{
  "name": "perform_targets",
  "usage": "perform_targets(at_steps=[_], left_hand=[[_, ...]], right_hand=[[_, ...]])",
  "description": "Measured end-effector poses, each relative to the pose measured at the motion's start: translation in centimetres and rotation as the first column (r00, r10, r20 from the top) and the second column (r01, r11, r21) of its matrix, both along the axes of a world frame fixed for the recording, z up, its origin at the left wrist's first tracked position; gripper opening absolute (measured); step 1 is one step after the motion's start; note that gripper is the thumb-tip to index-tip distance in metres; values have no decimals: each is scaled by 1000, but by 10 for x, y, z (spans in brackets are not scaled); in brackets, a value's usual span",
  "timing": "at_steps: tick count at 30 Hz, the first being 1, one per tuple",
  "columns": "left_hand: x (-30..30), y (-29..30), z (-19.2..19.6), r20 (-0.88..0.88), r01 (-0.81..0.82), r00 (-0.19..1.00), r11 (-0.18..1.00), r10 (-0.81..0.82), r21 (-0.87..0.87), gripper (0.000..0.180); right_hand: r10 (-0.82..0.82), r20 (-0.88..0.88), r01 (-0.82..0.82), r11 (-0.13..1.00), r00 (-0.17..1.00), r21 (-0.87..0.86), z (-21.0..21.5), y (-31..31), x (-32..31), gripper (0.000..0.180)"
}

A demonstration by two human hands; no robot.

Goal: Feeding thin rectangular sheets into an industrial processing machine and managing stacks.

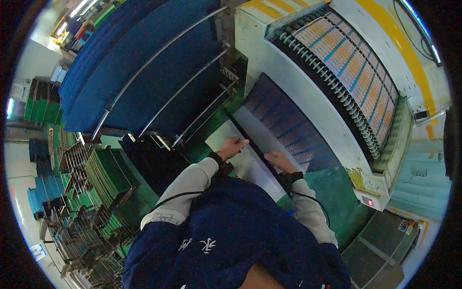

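Observation:
My left hand (233, 148) is closed, its fingertips pinched together above a pale flat sheet or panel (262, 177). My right hand (283, 162), slightly blurred, has its fingers bent together beside a long dark bar or edge (257, 150) that runs between the hands. What either hand grips is too small or hidden to make out. Beyond my right hand slopes a dark panel with blue stripes (288, 126). On the machine's rollers (332, 86) lies an orange patterned panel with blue stripes (353, 62).
A rack of large dark blue panels (144, 62) with metal bars (180, 89) stands at front left. Green boards (108, 173) and wire racks (72, 236) fill the left side. The white machine housing (308, 106) rises on the right, with a grey-green case (380, 250) at lower right.

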State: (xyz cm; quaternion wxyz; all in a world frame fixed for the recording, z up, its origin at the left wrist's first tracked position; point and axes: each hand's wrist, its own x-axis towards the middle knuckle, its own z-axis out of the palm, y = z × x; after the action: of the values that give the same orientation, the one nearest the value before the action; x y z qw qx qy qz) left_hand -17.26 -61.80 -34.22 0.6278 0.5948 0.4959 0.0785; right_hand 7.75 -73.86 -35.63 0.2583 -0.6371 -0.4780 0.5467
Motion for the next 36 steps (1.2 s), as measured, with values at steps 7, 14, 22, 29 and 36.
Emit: perform_targets(at_steps=[7,14,22,29,36], left_hand=[[-6,-6,5,3,-16,1000,996,17,-93,54],[-11,-10,5,138,-128,966,872,217,-473,35],[-19,-9,-14,52,-132,982,851,184,-508,31],[-21,-9,-4,87,25,996,905,14,-424,34],[-15,1,-23,183,98,983,880,-12,-466,32]], right_hand=[[-187,401,62,950,897,305,20,9,-1,43],[-39,632,-122,970,774,210,37,1,-30,29],[-213,654,16,956,726,293,105,-12,-10,29],[-792,222,606,586,570,538,237,-58,35,21],[-862,41,677,426,506,600,243,-80,61,11]])
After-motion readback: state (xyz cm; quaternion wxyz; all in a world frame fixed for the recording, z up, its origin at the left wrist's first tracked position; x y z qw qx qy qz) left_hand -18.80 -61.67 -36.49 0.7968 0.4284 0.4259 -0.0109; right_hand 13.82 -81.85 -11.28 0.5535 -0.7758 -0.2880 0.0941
